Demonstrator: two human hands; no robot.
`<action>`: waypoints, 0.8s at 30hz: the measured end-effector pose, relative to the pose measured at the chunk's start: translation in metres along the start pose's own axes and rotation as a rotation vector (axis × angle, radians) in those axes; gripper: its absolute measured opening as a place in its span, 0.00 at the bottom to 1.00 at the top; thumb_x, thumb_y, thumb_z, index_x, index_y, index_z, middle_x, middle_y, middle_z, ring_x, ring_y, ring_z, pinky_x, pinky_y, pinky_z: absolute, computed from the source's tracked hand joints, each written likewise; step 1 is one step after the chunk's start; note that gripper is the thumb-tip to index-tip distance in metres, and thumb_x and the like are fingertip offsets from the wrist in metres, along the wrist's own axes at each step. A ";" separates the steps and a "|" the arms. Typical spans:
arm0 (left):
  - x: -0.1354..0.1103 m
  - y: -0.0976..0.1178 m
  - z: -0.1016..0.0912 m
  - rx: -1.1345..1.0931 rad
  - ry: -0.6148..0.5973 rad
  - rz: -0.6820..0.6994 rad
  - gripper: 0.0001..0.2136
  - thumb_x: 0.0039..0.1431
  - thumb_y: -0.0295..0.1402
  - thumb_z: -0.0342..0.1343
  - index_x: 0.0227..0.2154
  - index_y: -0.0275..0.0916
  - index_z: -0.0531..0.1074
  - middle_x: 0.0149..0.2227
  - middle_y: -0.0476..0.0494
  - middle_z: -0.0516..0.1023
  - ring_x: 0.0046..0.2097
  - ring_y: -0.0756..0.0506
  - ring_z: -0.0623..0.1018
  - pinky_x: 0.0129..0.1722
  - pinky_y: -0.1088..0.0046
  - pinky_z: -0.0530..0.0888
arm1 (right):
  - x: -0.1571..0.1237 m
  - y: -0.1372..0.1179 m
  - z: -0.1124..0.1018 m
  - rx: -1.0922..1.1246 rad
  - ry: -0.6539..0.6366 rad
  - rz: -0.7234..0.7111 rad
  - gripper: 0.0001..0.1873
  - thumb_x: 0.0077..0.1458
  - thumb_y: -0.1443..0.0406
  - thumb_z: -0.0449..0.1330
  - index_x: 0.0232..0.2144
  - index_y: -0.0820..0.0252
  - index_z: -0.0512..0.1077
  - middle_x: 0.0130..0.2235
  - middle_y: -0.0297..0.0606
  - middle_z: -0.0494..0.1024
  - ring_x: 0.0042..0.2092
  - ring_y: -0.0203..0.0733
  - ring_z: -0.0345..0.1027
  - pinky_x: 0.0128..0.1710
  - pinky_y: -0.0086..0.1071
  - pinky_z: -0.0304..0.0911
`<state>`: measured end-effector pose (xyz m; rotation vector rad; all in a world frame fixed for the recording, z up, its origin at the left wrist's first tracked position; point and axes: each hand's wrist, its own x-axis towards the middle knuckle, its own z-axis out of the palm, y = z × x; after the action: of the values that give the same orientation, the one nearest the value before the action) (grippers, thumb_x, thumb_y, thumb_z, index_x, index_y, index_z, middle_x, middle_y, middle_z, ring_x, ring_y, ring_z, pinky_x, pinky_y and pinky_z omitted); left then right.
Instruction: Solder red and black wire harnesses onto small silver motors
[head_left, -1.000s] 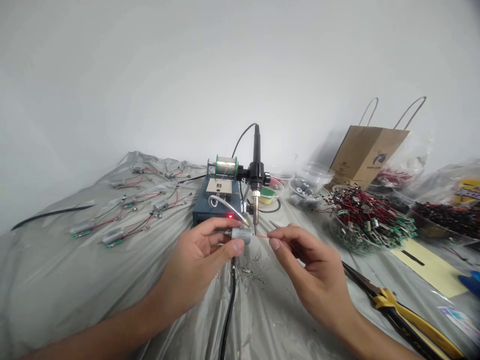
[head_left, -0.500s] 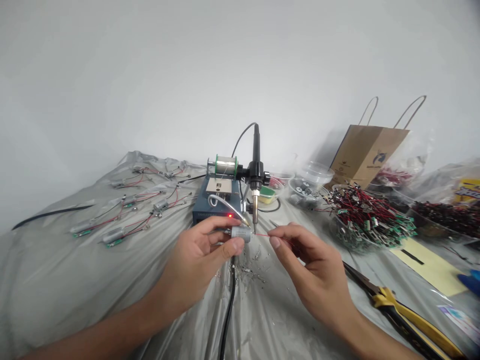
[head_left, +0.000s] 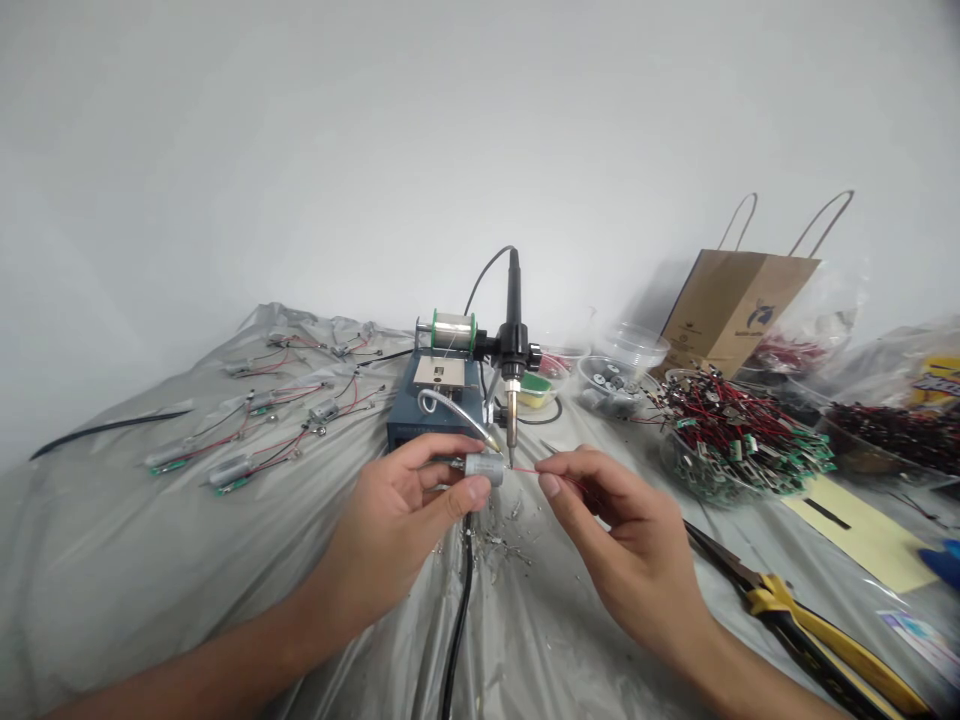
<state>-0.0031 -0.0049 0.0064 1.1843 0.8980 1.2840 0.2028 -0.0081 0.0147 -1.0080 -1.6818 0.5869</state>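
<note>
The left hand (head_left: 390, 530) is clamped around a small silver DC motor (head_left: 484, 467), with the thumb and fingers closed on its can. The motor sits at the fingertips, lying on its side, its far end poking out past the thumb toward the right hand.

The right hand (head_left: 622, 540) has its thumb and forefinger pinched together on 1 thin red wire (head_left: 529, 470). The wire runs from that pinch across the gap between the 2 hands to the motor's end.

The tip of a soldering iron (head_left: 511, 430) points down just beside that end, and a curved solder feed tube (head_left: 450, 405) ends close by; whether either one touches the motor is too small to tell.

Behind the hands stands a blue soldering station (head_left: 420, 430) with a solder spool (head_left: 453, 331) on top. Finished motors with wires (head_left: 232, 468) lie on a grey plastic sheet (head_left: 112, 560) to the left. To the right are a bowl of wired terminals (head_left: 739, 440) and yellow-handled pliers (head_left: 780, 600). Solder scraps (head_left: 499, 540) lie below the hands.
</note>
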 end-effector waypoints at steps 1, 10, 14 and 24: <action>0.000 0.000 0.000 0.002 -0.003 0.002 0.12 0.59 0.34 0.70 0.45 0.44 0.80 0.32 0.51 0.86 0.36 0.50 0.82 0.38 0.77 0.77 | 0.000 0.000 0.000 -0.002 0.001 0.000 0.05 0.64 0.63 0.63 0.37 0.57 0.79 0.31 0.36 0.78 0.31 0.40 0.69 0.27 0.32 0.61; 0.000 0.002 0.001 0.013 0.009 -0.003 0.11 0.59 0.33 0.70 0.45 0.43 0.80 0.32 0.51 0.86 0.36 0.49 0.82 0.38 0.77 0.77 | 0.001 -0.001 -0.001 0.001 -0.005 0.007 0.06 0.64 0.63 0.62 0.37 0.57 0.78 0.32 0.37 0.78 0.31 0.40 0.69 0.27 0.32 0.61; -0.001 0.002 0.000 -0.001 0.000 0.004 0.11 0.59 0.33 0.70 0.44 0.44 0.80 0.32 0.51 0.86 0.36 0.49 0.82 0.38 0.77 0.77 | 0.000 -0.001 -0.001 0.002 -0.002 0.001 0.05 0.64 0.63 0.62 0.37 0.57 0.79 0.31 0.36 0.77 0.30 0.39 0.68 0.27 0.32 0.60; 0.000 0.001 0.000 -0.012 -0.003 0.005 0.10 0.60 0.32 0.70 0.44 0.44 0.80 0.34 0.52 0.87 0.37 0.50 0.83 0.39 0.79 0.78 | -0.001 0.000 -0.001 0.014 0.001 0.004 0.05 0.65 0.63 0.63 0.38 0.56 0.79 0.32 0.36 0.78 0.31 0.39 0.69 0.28 0.32 0.61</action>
<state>-0.0031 -0.0055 0.0077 1.1799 0.8841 1.2896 0.2035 -0.0091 0.0147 -1.0016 -1.6728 0.6003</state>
